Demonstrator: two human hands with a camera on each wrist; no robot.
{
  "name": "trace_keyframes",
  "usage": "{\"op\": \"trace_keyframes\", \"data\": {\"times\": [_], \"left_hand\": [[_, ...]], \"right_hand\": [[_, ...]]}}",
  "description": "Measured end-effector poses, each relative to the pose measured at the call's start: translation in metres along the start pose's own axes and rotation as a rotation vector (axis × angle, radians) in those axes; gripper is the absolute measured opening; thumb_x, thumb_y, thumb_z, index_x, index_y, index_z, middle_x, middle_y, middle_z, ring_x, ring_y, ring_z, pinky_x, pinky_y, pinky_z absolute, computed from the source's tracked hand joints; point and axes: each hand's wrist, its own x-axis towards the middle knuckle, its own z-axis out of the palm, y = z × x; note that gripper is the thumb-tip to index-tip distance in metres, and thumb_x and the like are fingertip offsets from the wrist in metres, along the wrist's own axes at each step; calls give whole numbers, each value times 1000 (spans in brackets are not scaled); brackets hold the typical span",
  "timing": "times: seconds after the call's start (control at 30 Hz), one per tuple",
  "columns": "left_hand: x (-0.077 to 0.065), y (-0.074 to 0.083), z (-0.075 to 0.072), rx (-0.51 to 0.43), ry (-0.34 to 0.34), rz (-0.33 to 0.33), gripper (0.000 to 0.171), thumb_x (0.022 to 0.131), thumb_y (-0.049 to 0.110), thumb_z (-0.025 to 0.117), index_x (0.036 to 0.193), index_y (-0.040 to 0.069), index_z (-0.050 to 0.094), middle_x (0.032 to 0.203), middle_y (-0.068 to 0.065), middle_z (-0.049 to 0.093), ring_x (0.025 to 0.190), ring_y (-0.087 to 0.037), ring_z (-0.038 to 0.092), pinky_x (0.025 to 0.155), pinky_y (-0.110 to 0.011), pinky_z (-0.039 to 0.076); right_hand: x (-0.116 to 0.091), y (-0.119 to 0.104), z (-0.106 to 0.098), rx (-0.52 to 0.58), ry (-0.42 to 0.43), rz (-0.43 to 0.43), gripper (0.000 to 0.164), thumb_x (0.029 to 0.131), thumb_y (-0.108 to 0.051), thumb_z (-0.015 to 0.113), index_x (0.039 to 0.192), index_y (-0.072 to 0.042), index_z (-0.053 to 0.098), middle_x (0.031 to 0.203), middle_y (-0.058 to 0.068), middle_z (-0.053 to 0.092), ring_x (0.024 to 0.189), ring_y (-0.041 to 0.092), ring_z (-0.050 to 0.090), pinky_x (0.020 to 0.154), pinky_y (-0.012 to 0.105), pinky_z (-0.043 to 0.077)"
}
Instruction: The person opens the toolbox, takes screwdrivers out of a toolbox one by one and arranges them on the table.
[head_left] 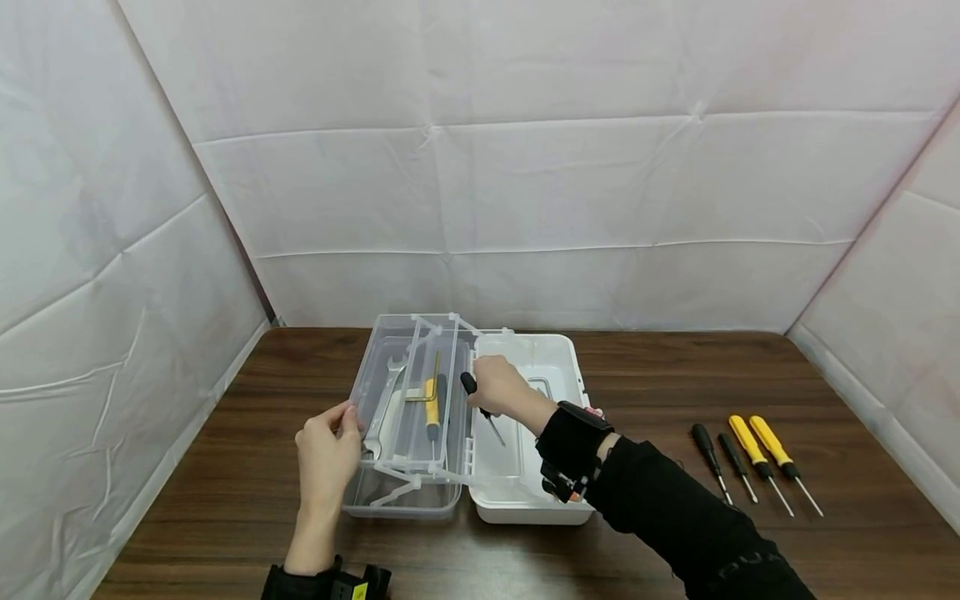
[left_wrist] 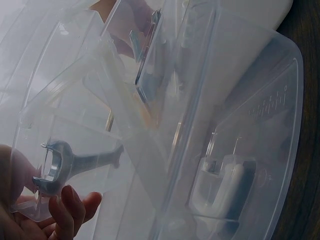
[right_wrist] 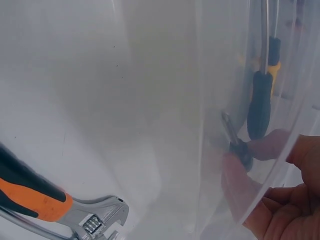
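A toolbox stands open, its white base (head_left: 497,508) on the right and its clear lid (head_left: 401,504) folded out to the left, with a clear tray (head_left: 365,358) raised on hinged arms. At the tray's left edge my left hand (head_left: 330,454) pinches the clear plastic between thumb and fingers. My right hand (head_left: 501,387) holds a black-handled screwdriver (head_left: 468,383) near the middle of the box, its shaft slanting down over the white base. Inside the tray lie a wrench (left_wrist: 65,165), a brass-coloured hex key (head_left: 422,398) and a yellow-and-black screwdriver (head_left: 432,414).
Right of the box, two black screwdrivers (head_left: 705,446) and two yellow-and-black screwdrivers (head_left: 771,437) lie in a row on the brown wooden table (head_left: 217,500). In the white base lies an adjustable wrench (right_wrist: 50,205) with an orange-and-black handle. White sheets (head_left: 525,192) hang behind.
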Motion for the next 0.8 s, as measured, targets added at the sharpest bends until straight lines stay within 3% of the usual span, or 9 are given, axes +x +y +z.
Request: {"op": "trace_keyframes", "data": {"times": [0.23,0.37,0.53,0.8], "left_hand": [[-1,1,1,4,-7,-7,26,87,7,48,103,-7,63,75,-15,66,82,-30,60,71,-44,43],[-1,1,1,2,-6,-5,27,86,8,48,103,-7,63,75,-15,66,82,-30,60,71,-43,43],[0,0,1,-2,-7,-8,26,87,8,48,103,-7,63,75,-15,66,83,-30,60,72,-44,42],[1,-1,1,-3,-7,-5,26,87,8,48,103,-7,62,76,-16,66,84,-31,60,73,-44,42]], "right_hand": [[-7,7,-11,111,-25,39,20,77,-8,63,58,-1,60,43,4,54,40,14,54,42,20,42],[-15,15,-30,183,13,29,10,77,-6,61,77,4,63,54,6,59,45,15,58,46,21,46],[-25,37,-52,217,50,65,26,79,-7,60,100,9,57,70,9,62,52,17,60,50,24,47],[-48,86,-73,177,152,114,33,82,-6,56,108,14,50,88,21,60,57,16,59,51,26,47]]}}
